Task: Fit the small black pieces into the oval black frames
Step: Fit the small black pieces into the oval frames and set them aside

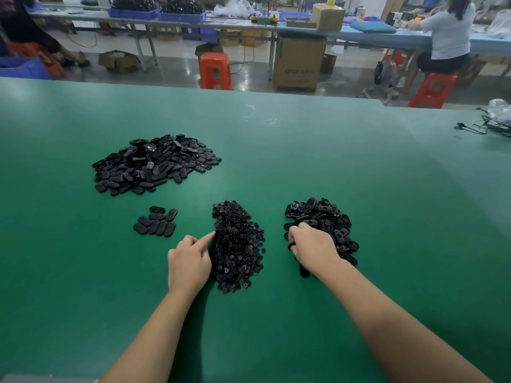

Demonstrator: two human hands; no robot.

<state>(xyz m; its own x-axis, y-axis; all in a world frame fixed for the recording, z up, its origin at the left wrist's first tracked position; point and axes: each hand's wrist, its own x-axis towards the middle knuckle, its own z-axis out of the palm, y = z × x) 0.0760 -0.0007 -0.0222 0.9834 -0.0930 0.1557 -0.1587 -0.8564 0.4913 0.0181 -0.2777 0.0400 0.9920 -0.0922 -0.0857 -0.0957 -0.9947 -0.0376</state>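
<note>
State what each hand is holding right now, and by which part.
The right hand curls its fingers round a black oval frame at the near left edge of the frame pile; where on it is hidden. The left hand touches the small-piece pile; any hold is hidden.

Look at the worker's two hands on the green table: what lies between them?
In the head view, the heap of small black pieces lies between the left hand and right hand; the left forefinger touches its edge.

factory floor: long worktables (276,139), parts bins (182,16), cartons (298,64), stools (215,70).
</note>
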